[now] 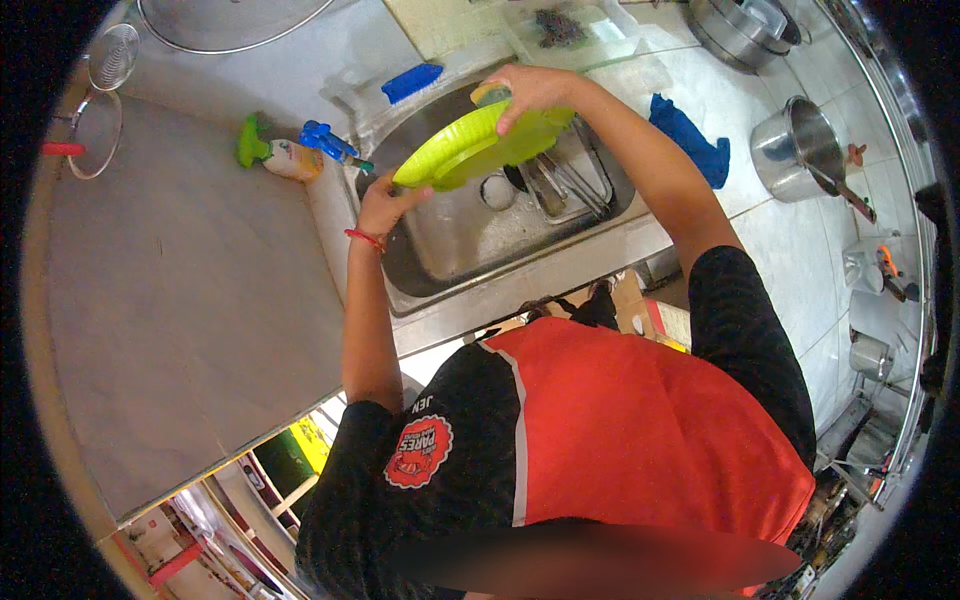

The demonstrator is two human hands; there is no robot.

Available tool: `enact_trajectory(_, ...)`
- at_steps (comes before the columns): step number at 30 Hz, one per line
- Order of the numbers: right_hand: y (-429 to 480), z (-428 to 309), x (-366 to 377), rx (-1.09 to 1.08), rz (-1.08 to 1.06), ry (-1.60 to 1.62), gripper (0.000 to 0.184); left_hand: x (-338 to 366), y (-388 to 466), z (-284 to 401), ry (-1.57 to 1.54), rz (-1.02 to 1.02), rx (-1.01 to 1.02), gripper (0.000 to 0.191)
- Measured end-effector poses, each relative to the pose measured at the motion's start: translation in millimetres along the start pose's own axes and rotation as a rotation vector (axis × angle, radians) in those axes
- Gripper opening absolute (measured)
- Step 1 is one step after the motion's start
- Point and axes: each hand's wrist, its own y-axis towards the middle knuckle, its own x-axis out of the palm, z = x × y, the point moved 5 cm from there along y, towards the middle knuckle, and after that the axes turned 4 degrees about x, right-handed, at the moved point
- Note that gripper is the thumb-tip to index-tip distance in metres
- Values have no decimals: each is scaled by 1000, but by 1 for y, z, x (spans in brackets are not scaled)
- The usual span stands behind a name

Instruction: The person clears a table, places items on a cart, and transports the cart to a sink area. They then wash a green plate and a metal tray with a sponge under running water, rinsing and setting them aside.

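My left hand (384,204), with a red band at the wrist, grips the left rim of a lime-green plastic dish (457,146). The dish is tilted above a stainless steel sink (442,247). At its far edge my right hand (536,88) holds a yellow and green sponge (490,94) against the dish, fingers partly hidden. Below, inside the basin, a metal tray (555,206) carries several long metal utensils (581,184). A round ring (498,191), perhaps the drain, shows beside the tray.
Left of the sink are a faucet with blue wrapping (330,142) and a spray bottle (289,159). A blue brush (411,82) lies on the back ledge. Along the tiled counter sit a clear plastic container (600,52), a blue cloth (690,142) and a steel pot (784,154).
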Motion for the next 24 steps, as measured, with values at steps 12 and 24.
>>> enact_trajectory(12, 39, -94, 78, -572, 826, -15, 29, 23, 9, 38, -522, 236, 332, 24)
enact_trajectory(24, 49, -56, 61, -239, 933, -145, 29, 22, -17, 48, -451, 231, 271, 27)
